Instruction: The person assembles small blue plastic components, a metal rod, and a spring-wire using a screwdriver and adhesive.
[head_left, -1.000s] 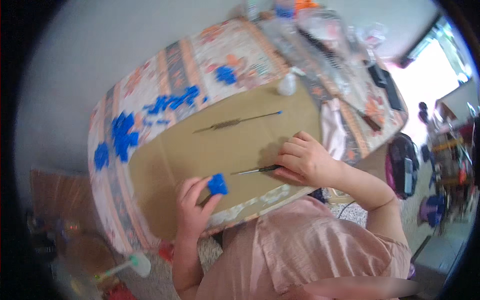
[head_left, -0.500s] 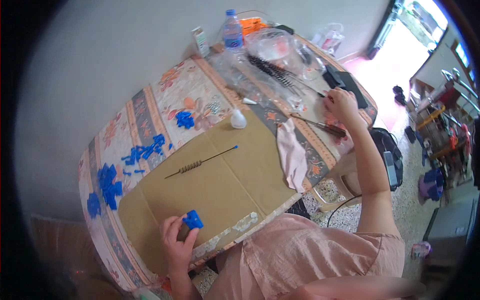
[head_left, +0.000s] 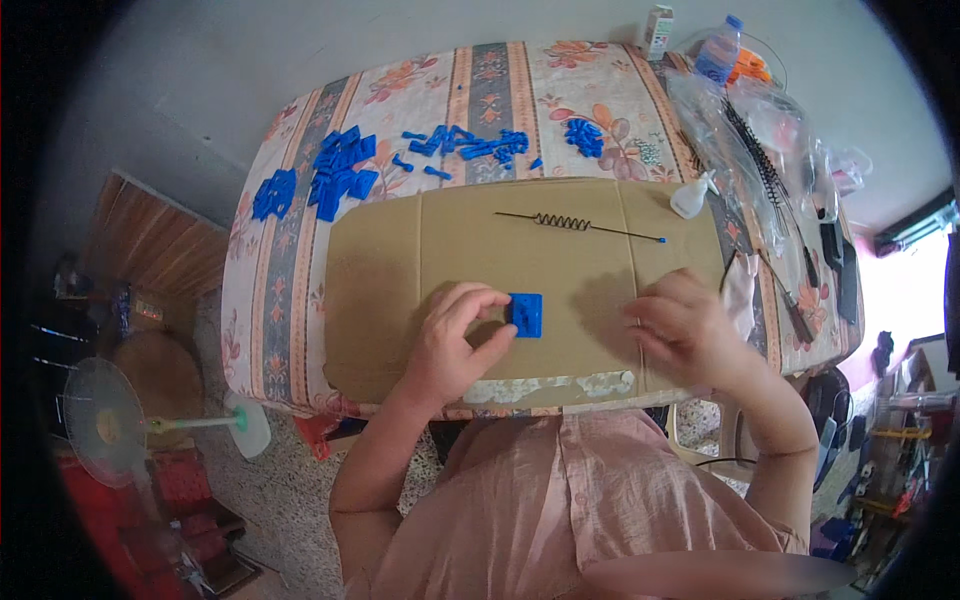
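Between the thumb and fingers of my left hand [head_left: 455,345] is a small blue rectangular plastic piece [head_left: 529,316], held at its left edge over the cardboard sheet [head_left: 480,265]. To its right hovers my right hand [head_left: 690,325], slightly blurred, fingers curled together; whatever they pinch, if anything, is too small to make out. Beyond both hands, a thin dark rod with a coiled middle [head_left: 563,222] and a blue tip lies on the cardboard. A small white squeeze bottle [head_left: 690,198] stands near the sheet's far right corner.
Along the far side of the flowered tablecloth [head_left: 400,85] lie blue block pieces [head_left: 345,165], small blue parts [head_left: 470,143] and a blue heap [head_left: 584,138]. At right are a wood-handled tool [head_left: 800,322], a pink cloth [head_left: 740,290], dark spiral rods [head_left: 755,145] and a water bottle [head_left: 718,52].
My right hand has come back from the tools at the table's right to above the cardboard. The left hand has raised the blue piece toward the middle, and the view has turned left.
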